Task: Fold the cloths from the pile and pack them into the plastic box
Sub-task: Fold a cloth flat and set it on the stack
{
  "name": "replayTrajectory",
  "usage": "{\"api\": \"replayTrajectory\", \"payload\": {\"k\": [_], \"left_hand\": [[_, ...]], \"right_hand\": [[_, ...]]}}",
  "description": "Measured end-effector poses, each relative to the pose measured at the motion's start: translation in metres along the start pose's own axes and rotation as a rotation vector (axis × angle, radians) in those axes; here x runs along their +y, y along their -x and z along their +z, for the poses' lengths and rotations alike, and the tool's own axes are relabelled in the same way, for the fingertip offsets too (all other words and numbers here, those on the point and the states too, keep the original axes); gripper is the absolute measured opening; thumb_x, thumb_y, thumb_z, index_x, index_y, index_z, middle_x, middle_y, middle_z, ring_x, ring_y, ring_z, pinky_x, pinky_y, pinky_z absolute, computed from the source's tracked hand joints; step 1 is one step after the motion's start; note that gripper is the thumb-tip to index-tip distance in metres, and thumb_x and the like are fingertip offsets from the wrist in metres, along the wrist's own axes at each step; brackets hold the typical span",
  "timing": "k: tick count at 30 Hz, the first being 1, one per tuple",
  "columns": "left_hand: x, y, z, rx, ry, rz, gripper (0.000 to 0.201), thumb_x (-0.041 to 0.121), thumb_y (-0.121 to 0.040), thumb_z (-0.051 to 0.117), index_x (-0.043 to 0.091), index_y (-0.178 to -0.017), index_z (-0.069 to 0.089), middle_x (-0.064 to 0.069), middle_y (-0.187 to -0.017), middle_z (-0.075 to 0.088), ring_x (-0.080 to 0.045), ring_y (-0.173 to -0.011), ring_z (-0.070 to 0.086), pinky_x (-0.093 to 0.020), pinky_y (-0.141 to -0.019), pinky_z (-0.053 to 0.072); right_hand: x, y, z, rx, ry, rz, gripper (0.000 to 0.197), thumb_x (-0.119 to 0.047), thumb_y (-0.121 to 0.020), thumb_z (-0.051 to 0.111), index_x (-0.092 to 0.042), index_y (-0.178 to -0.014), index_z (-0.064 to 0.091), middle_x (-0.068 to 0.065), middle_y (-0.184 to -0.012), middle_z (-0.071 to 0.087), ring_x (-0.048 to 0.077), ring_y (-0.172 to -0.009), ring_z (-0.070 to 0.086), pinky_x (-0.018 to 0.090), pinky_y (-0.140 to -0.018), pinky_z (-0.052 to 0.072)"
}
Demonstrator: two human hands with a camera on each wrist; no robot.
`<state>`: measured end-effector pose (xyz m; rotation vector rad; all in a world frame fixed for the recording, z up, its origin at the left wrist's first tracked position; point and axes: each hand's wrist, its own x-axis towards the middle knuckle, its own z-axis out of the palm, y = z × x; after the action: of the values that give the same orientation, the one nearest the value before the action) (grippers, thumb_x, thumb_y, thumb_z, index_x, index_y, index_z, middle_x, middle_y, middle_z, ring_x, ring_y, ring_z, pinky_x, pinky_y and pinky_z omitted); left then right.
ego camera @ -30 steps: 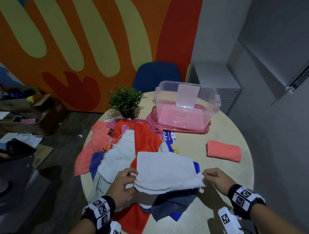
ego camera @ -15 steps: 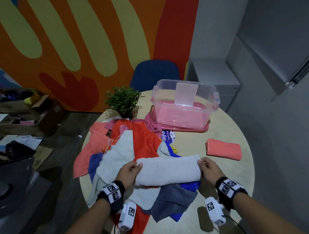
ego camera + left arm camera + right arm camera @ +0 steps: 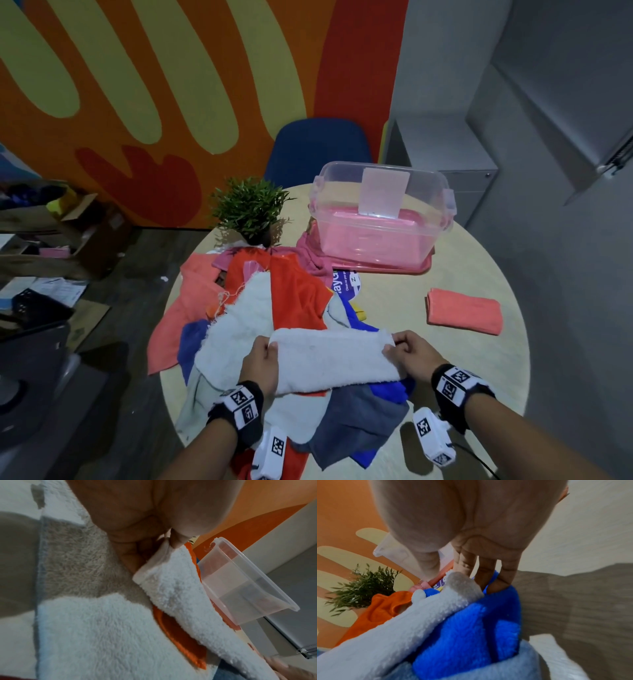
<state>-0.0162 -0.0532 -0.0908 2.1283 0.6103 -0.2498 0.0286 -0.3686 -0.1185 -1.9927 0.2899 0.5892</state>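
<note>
A white terry cloth (image 3: pixel 334 361) lies folded into a long band across the top of the cloth pile (image 3: pixel 291 301) at the near side of the round table (image 3: pixel 479 359). My left hand (image 3: pixel 262 359) pinches the band's left end (image 3: pixel 164 555) between thumb and fingers. My right hand (image 3: pixel 409 353) pinches its right end (image 3: pixel 460 585). The clear plastic box (image 3: pixel 382 219) stands at the far side on a pink lid, with something pink showing through its walls. A folded coral cloth (image 3: pixel 464 315) lies alone at the right.
A small potted plant (image 3: pixel 251 209) stands left of the box. A blue chair (image 3: pixel 318 150) sits behind the table. Orange, blue, grey and white cloths spread over the table's left half. A cardboard box (image 3: pixel 92 229) and papers lie on the floor at the left.
The white cloth went from a wide open sheet to a narrow folded band. Both hands moved forward with its corners and now hold the band's two ends.
</note>
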Motion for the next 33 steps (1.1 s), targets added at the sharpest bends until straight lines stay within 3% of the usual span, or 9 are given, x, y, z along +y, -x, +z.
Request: {"api": "replayTrajectory", "payload": {"k": [3,9,12,16,19,22,26,30,33], "left_hand": [[0.0,0.0,-0.001,-0.005,-0.028,0.004,0.023,0.03,-0.105,0.037,0.011,-0.106,0.05,-0.011,-0.097,0.061,-0.027,-0.085,0.056,-0.031,-0.072,0.038],[0.0,-0.002,-0.004,0.067,-0.091,-0.004,0.023,0.029,-0.104,0.039,0.01,-0.102,0.051,-0.009,-0.092,0.06,-0.026,-0.08,0.052,-0.031,-0.07,0.036],[-0.001,-0.001,-0.003,0.06,-0.105,0.002,0.022,0.031,-0.104,0.039,0.012,-0.1,0.05,-0.009,-0.09,0.061,-0.025,-0.078,0.054,-0.031,-0.069,0.037],[0.001,-0.001,-0.006,0.084,-0.139,0.013,0.02,0.031,-0.101,0.048,0.013,-0.095,0.054,-0.005,-0.083,0.062,-0.019,-0.073,0.054,-0.03,-0.066,0.038],[0.001,0.0,-0.005,0.07,-0.219,0.049,0.022,0.032,-0.098,0.052,0.012,-0.101,0.061,-0.007,-0.094,0.068,-0.024,-0.085,0.06,-0.028,-0.071,0.04],[0.003,0.001,-0.002,0.034,-0.251,0.065,0.034,0.033,-0.096,0.055,0.01,-0.12,0.063,-0.01,-0.115,0.068,-0.029,-0.106,0.062,-0.029,-0.084,0.046],[0.007,0.005,0.002,0.007,-0.257,0.023,0.04,0.032,-0.094,0.056,0.011,-0.128,0.053,-0.013,-0.123,0.062,-0.032,-0.113,0.058,-0.036,-0.094,0.047],[0.014,0.006,0.001,-0.063,-0.172,-0.011,0.032,0.023,-0.094,0.059,0.015,-0.121,0.044,-0.01,-0.116,0.063,-0.03,-0.103,0.06,-0.034,-0.089,0.047],[0.015,0.002,-0.004,-0.089,-0.095,0.013,0.037,0.024,-0.09,0.064,0.024,-0.12,0.041,-0.004,-0.104,0.064,-0.025,-0.093,0.061,-0.035,-0.088,0.05]], "right_hand": [[0.003,-0.001,0.0,-0.022,0.077,-0.009,0.016,-0.012,-0.087,0.067,-0.021,-0.098,0.059,-0.003,-0.075,0.057,0.013,-0.072,0.055,0.025,-0.067,0.046],[0.003,-0.004,0.002,0.215,0.184,-0.03,0.01,-0.018,-0.09,0.064,-0.019,-0.085,0.055,-0.002,-0.075,0.059,0.021,-0.076,0.055,0.024,-0.064,0.04],[0.001,-0.005,0.007,0.15,0.279,0.017,0.013,-0.024,-0.092,0.061,-0.016,-0.088,0.052,0.0,-0.082,0.061,0.019,-0.077,0.054,0.021,-0.06,0.036],[-0.006,-0.004,0.008,0.095,0.325,0.033,0.02,-0.028,-0.088,0.065,-0.02,-0.086,0.048,0.001,-0.089,0.062,0.018,-0.078,0.054,0.028,-0.064,0.038],[-0.01,-0.003,0.006,0.028,0.339,0.054,0.025,-0.028,-0.082,0.071,-0.02,-0.084,0.047,0.001,-0.089,0.062,0.016,-0.076,0.054,0.027,-0.062,0.04],[-0.011,-0.004,0.001,-0.014,0.269,0.09,0.028,-0.024,-0.079,0.073,-0.018,-0.08,0.047,0.001,-0.083,0.061,0.016,-0.072,0.054,0.028,-0.062,0.041],[-0.016,0.002,-0.008,-0.016,0.088,0.049,0.029,-0.009,-0.075,0.072,-0.018,-0.073,0.044,0.002,-0.072,0.048,0.017,-0.065,0.044,0.028,-0.061,0.035],[-0.026,0.015,-0.018,-0.037,-0.131,-0.006,0.025,-0.011,-0.057,0.062,-0.013,-0.08,0.051,0.006,-0.073,0.056,0.019,-0.068,0.051,0.028,-0.064,0.039],[-0.027,0.02,-0.03,0.003,-0.301,0.0,0.035,0.011,-0.072,0.054,-0.008,-0.102,0.054,0.019,-0.088,0.067,0.027,-0.074,0.06,0.031,-0.061,0.044]]}}
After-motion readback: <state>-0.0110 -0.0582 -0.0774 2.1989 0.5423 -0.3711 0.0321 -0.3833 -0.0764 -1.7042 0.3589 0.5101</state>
